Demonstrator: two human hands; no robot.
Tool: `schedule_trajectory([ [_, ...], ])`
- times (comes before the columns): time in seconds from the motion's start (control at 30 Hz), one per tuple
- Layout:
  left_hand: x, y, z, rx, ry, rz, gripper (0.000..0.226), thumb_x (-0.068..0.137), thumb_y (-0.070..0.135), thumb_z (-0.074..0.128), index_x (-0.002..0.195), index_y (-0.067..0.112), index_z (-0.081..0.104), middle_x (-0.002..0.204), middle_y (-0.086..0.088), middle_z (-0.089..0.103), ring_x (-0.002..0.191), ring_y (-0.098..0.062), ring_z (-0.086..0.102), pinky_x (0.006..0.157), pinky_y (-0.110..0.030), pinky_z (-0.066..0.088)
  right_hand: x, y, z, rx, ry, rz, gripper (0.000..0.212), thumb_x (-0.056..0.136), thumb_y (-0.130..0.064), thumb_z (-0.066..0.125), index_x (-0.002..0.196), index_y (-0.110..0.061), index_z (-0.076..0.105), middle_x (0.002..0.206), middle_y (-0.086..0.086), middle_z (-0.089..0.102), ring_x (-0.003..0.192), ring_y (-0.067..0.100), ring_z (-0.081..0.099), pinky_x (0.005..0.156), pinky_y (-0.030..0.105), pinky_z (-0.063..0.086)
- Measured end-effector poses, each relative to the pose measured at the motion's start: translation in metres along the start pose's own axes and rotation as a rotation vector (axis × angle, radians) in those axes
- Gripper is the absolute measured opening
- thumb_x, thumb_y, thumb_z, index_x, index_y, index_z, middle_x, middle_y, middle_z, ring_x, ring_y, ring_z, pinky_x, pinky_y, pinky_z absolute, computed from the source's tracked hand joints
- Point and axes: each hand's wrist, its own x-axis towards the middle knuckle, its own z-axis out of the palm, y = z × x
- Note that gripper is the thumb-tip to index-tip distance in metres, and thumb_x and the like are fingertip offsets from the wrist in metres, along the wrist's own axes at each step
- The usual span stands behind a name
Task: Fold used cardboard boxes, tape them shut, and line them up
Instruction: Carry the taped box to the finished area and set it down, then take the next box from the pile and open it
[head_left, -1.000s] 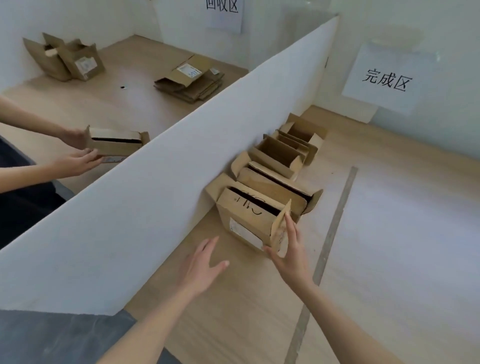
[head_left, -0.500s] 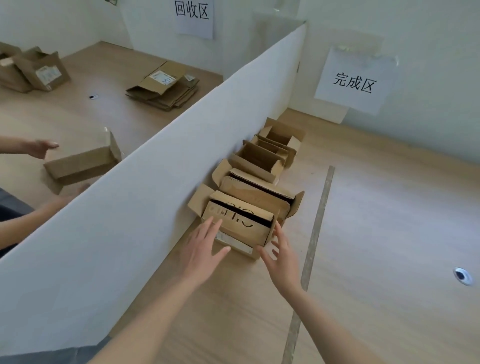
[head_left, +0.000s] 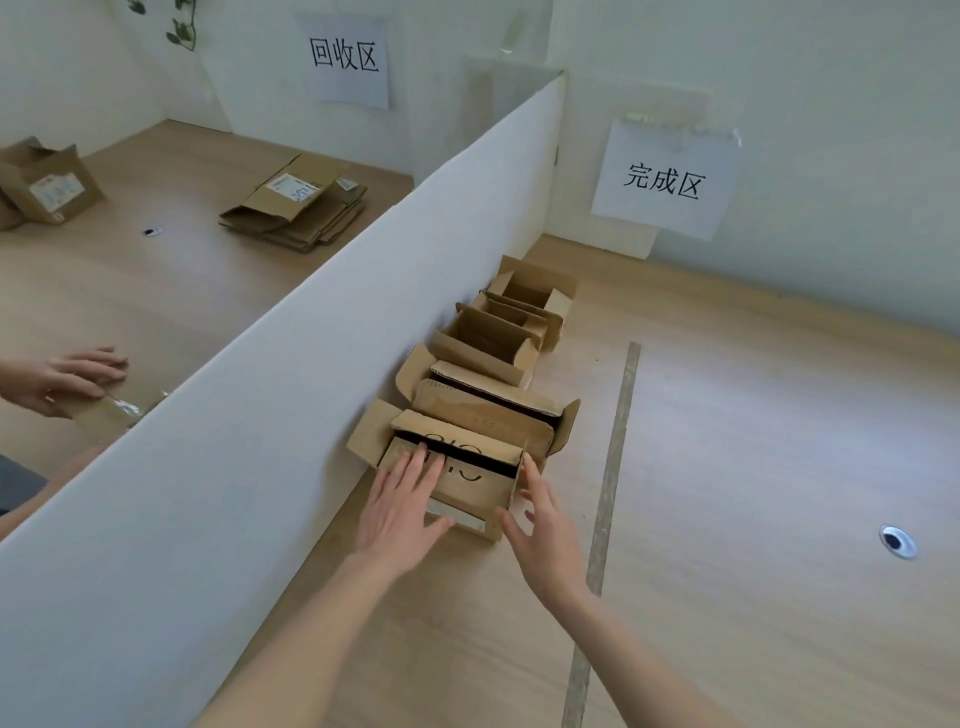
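A row of several brown cardboard boxes with open top flaps runs along the white divider (head_left: 260, 415). The nearest box (head_left: 470, 480) has black lettering and a white label on its front. My left hand (head_left: 402, 506) lies flat on that front face, fingers spread. My right hand (head_left: 543, 530) is at the box's right end, fingers apart, its fingertips against the upright side flap. Behind it stand a second box (head_left: 488, 415), a third box (head_left: 488, 340) and the far box (head_left: 535, 288).
Across the divider, another person's hand (head_left: 62, 376) rests on a taped box (head_left: 111, 413). A stack of flattened boxes (head_left: 296, 208) and a labelled box (head_left: 49, 184) lie further back. A grey strip (head_left: 613, 467) and a round hole (head_left: 896, 540) mark the wooden surface to my right.
My left hand has moved forward from the bare surface onto the nearest box's front. My right hand stays at its right flap. The other person's box has dropped behind the divider.
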Motion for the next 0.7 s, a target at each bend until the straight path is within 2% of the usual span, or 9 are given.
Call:
schedule_trajectory([
  [0.27,-0.002,0.005,-0.016,-0.021,0.001,0.005,0.086,0.096,0.061,0.048,0.159,0.033,-0.004,0.164,0.007,-0.017,0.153,-0.015,-0.01,0.122,-0.035,-0.002,-0.002,-0.001,-0.01,-0.018,-0.023,0.043,0.086,0.095,-0.043,0.065,0.159,-0.042,0.007,0.161,-0.016,0.033,0.142,0.007,0.041,0.113,0.035,0.043],
  [0.37,-0.011,0.011,-0.03,-0.028,0.015,-0.009,0.084,0.097,0.059,0.047,0.159,0.033,-0.002,0.164,0.008,-0.016,0.153,-0.013,-0.009,0.121,-0.032,-0.004,-0.007,-0.005,-0.026,-0.059,-0.03,0.031,0.086,0.094,-0.043,0.067,0.16,-0.036,0.012,0.16,-0.013,0.034,0.143,0.007,0.039,0.114,0.03,0.04],
  [0.43,-0.019,0.021,-0.046,-0.018,0.016,-0.002,0.083,0.097,0.058,0.047,0.159,0.032,-0.001,0.166,0.006,-0.012,0.154,-0.014,-0.006,0.121,-0.033,-0.003,-0.012,-0.01,-0.041,-0.086,-0.044,0.012,0.085,0.094,-0.046,0.067,0.16,-0.034,0.014,0.161,-0.015,0.032,0.143,0.006,0.038,0.111,0.027,0.038],
  [0.57,-0.029,0.064,-0.092,0.032,0.027,0.024,0.079,0.097,0.059,0.046,0.16,0.03,0.008,0.168,0.002,0.001,0.154,-0.016,-0.001,0.125,-0.037,0.003,-0.02,-0.023,-0.092,-0.18,-0.054,-0.051,0.083,0.093,-0.054,0.063,0.158,-0.039,0.014,0.157,-0.018,0.036,0.131,0.008,0.05,0.096,0.028,0.051],
  [0.63,-0.03,0.098,-0.118,0.054,0.064,0.038,0.078,0.096,0.061,0.046,0.159,0.032,0.01,0.168,0.004,0.003,0.154,-0.016,0.002,0.125,-0.039,0.008,-0.023,-0.028,-0.13,-0.226,-0.026,-0.074,0.081,0.093,-0.056,0.062,0.158,-0.039,0.017,0.158,-0.016,0.036,0.136,0.01,0.046,0.103,0.032,0.049],
  [0.7,-0.031,0.144,-0.143,0.054,0.097,0.056,0.078,0.096,0.061,0.048,0.159,0.033,0.011,0.168,0.004,0.004,0.154,-0.016,0.004,0.125,-0.038,0.008,-0.031,-0.029,-0.178,-0.273,0.022,-0.091,0.08,0.093,-0.058,0.061,0.158,-0.039,0.019,0.161,-0.016,0.031,0.144,0.011,0.037,0.113,0.034,0.042],
])
